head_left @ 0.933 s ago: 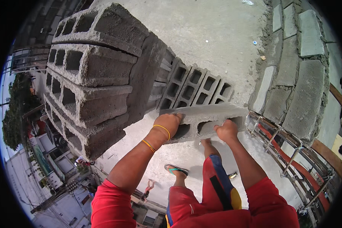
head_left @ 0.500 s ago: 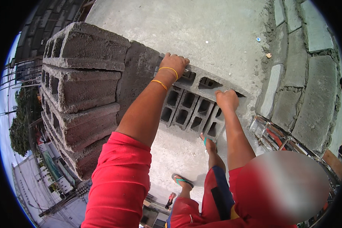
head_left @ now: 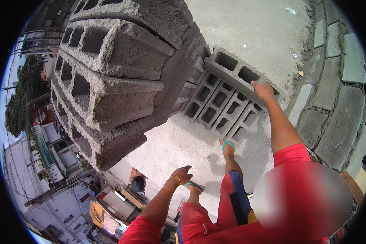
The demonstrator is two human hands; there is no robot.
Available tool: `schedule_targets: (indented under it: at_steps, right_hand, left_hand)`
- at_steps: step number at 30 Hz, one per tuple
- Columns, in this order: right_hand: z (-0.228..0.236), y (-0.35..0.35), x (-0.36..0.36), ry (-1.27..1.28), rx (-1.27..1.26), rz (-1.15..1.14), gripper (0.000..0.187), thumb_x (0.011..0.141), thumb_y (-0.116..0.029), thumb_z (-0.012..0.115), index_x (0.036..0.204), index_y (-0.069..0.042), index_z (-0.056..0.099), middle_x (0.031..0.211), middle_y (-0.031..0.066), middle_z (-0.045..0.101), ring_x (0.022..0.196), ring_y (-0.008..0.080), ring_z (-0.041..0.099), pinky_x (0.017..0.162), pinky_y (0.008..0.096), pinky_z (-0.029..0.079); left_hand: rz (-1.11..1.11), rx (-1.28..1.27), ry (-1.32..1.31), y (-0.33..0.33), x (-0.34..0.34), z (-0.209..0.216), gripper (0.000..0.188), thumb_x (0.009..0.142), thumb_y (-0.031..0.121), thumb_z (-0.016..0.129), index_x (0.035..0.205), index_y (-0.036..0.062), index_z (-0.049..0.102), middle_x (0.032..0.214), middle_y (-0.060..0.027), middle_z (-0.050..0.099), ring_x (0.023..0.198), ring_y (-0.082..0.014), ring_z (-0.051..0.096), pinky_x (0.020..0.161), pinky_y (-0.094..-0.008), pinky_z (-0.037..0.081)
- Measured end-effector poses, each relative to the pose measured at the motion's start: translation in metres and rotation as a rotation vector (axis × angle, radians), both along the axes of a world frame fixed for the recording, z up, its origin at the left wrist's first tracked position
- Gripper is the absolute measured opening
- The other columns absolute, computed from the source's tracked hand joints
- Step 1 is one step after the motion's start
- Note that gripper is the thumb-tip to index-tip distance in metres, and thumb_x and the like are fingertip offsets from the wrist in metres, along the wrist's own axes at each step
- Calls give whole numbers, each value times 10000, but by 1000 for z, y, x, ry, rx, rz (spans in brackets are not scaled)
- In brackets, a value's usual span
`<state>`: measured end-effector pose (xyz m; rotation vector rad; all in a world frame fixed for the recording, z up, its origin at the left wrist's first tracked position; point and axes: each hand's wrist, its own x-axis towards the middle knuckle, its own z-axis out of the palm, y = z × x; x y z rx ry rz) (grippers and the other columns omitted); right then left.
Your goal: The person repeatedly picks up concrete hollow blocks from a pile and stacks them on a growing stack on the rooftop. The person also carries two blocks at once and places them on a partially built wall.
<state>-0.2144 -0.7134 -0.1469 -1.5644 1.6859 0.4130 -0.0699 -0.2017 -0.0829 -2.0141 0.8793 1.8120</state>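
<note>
A grey hollow concrete block [head_left: 234,78] lies across the tops of several upright hollow blocks [head_left: 219,99] that stand side by side on the pale floor. My right hand [head_left: 263,90] is closed on this top block, its fingers at the edge of a hollow near the right end. My left hand [head_left: 182,175] hangs away from the blocks, low and near my left leg. It holds nothing, and its fingers are apart, with two yellow bands round the wrist and forearm.
A tall stack of hollow blocks [head_left: 130,69] rises close on my left. At right runs a mortared block wall [head_left: 327,87]. My sandalled feet [head_left: 228,145] stand on the concrete floor [head_left: 183,142]. Beyond the left edge, far below, are buildings and a person [head_left: 138,181].
My left hand has let go of the top block and come back toward my body. My right hand stays on that block. The view has shifted, and the left stack looks larger.
</note>
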Motion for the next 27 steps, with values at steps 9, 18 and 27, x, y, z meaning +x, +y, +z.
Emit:
schedule_targets:
  at_steps: [9, 18, 27]
  right_hand:
    - [-30, -8, -7, 106, -284, -25, 943, 830, -740, 565, 1180, 133, 641, 1305, 342, 578, 1275, 429, 549, 1063, 449, 425]
    - [-4, 19, -32, 215, -589, 589, 715, 912, -555, 622, 1327, 23, 560, 1230, 273, 640, 1159, 434, 603, 970, 498, 464]
    - [2, 163, -34, 30, -526, 967, 529, 946, -339, 635, 1285, 61, 560, 1176, 264, 647, 1135, 394, 609, 985, 440, 461]
  left_hand:
    - [1249, -121, -331, 248, -12, 31, 497, 924, 179, 632, 1344, -66, 531, 1203, -215, 676, 1094, -255, 666, 931, -327, 525]
    - [1257, 90, -1015, 415, -61, 50, 600, 911, 354, 624, 1359, -32, 526, 1355, -267, 570, 1283, -391, 536, 1087, -417, 426]
    - [1060, 275, -1602, 693, 47, 46, 634, 892, 412, 663, 1331, -32, 553, 1431, -254, 493, 1349, -395, 449, 1120, -443, 384]
